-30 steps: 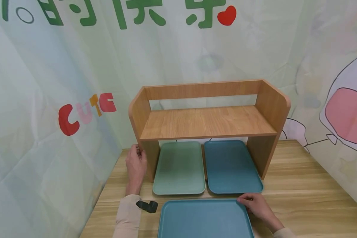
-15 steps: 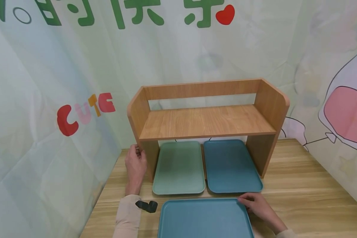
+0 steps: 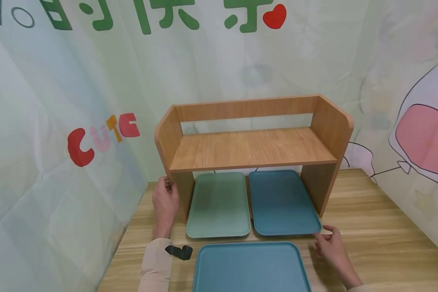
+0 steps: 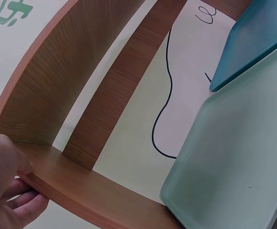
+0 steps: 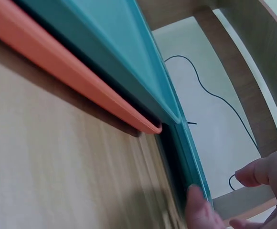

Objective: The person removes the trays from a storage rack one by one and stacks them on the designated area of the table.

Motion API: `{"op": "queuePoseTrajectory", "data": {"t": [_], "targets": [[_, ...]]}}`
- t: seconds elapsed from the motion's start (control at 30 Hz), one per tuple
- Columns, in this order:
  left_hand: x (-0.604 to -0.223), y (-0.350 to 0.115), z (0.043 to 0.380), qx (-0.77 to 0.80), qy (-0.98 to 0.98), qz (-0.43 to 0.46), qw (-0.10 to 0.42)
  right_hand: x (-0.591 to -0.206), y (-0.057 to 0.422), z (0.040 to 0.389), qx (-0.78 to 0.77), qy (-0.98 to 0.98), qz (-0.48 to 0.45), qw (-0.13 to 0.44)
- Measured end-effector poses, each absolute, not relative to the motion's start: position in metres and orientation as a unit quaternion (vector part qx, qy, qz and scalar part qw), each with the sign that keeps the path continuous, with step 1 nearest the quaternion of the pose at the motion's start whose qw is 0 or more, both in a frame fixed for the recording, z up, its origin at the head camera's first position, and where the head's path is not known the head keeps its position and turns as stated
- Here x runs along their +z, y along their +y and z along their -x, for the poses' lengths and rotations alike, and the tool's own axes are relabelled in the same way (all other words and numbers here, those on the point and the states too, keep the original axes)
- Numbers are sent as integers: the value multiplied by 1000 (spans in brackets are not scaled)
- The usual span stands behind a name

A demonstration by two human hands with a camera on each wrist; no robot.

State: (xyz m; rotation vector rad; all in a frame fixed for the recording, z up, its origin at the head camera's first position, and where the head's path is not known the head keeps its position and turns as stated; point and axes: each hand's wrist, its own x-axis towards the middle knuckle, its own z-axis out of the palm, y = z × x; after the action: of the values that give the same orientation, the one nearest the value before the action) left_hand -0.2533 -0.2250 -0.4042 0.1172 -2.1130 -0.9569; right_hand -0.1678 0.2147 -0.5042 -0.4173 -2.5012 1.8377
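Observation:
My left hand [image 3: 165,202] grips the front edge of the left side panel [image 3: 186,196] of a wooden desktop shelf. In the left wrist view, the thumb lies on one side of that panel and curled fingers on the other. My right hand [image 3: 332,248] has loosely bent fingers spread apart and holds nothing. It is by the front right corner of a dark blue tray [image 3: 284,202], which sits under the shelf board; contact is unclear. Left of it lies a pale green tray [image 3: 219,205]. A larger blue tray [image 3: 252,267] lies nearer me, partly cut off.
The right wrist view shows an orange tray [image 5: 76,71] beneath the nearer blue tray. The shelf's upper board [image 3: 255,148] spans above the two back trays. Printed cloth [image 3: 219,69] hangs behind and at both sides of the wooden tabletop [image 3: 390,235].
My right hand has let go of the nearer blue tray's corner and moved right and away from me, beside the dark blue tray. The left hand keeps its grip on the shelf panel.

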Motion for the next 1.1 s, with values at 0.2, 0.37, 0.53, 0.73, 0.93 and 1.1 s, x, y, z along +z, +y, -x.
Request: {"op": "queuePoseTrajectory", "data": {"t": [0.2,0.37,0.53,0.73,0.93,1.1], "targets": [[-405,-226,253,-375,-839,-49,392,-503,221,176,602,-786,139,-8],[-406,-227,254,-375,-836,-43,399,-506,225,187,645,-750,144,-24],[-406,-227,254,-375,-835,-42,401,-507,228,197,679,-720,136,-42],[-405,-226,254,-374,-836,-43,400,-506,227,205,673,-722,150,-56],[-405,-226,255,-374,-832,-40,407,-508,226,207,662,-734,146,-55],[-406,-227,254,-375,-833,-38,406,-510,224,207,687,-711,140,-48]]}}
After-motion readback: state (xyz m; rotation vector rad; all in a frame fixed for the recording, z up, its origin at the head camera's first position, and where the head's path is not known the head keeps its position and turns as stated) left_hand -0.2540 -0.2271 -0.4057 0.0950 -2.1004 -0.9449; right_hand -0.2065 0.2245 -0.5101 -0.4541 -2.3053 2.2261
